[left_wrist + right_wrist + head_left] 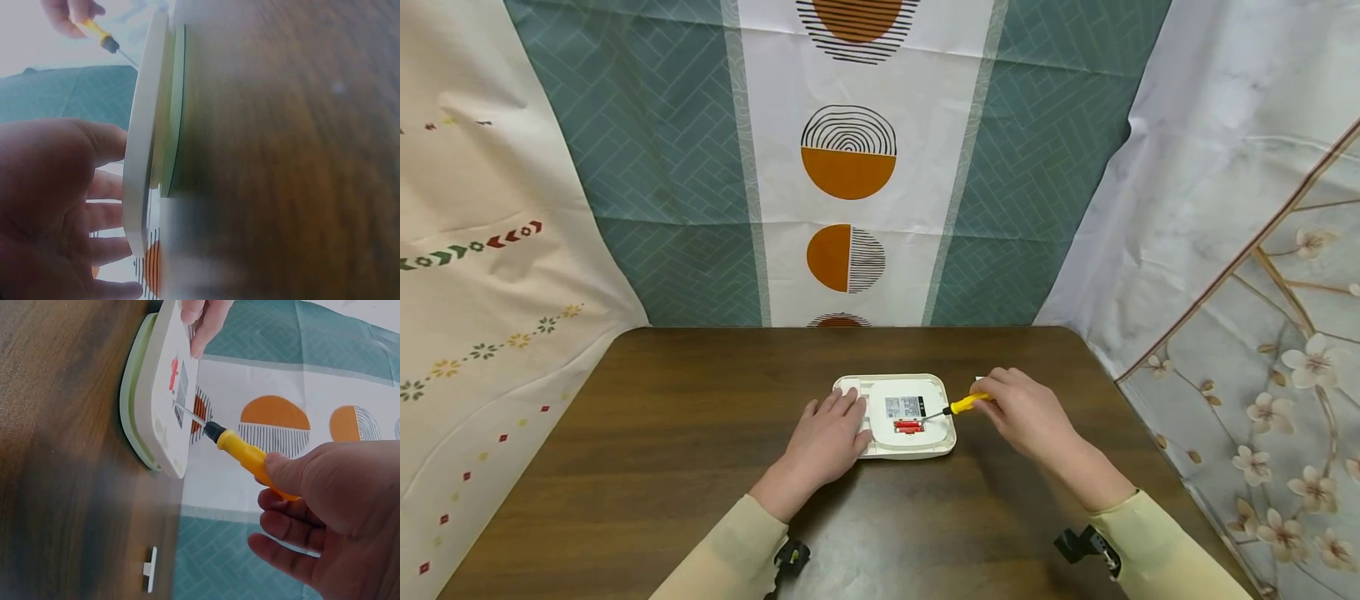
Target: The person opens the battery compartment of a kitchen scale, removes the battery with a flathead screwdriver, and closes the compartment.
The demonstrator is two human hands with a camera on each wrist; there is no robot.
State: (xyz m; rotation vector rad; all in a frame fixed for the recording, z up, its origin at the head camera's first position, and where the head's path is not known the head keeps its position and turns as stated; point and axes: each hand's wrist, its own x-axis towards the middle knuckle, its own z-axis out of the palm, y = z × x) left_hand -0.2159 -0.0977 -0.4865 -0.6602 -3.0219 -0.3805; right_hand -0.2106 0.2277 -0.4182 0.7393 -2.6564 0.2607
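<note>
A white, rounded device, like a small kitchen scale, lies underside up on the table, with a pale green layer beneath. Its underside bears a printed label and an uncovered compartment holding red batteries. My left hand rests on the device's left end, fingers stretched over it. On the other side, my right hand pinches a yellow-handled screwdriver between thumb and fingers. The screwdriver's metal tip points at the right end of the batteries; exact contact is unclear.
A small white cover piece with a tab lies on the table right of the device, mostly hidden behind my right hand in the head view. The brown wooden table meets patterned cloth hangings at the back and sides.
</note>
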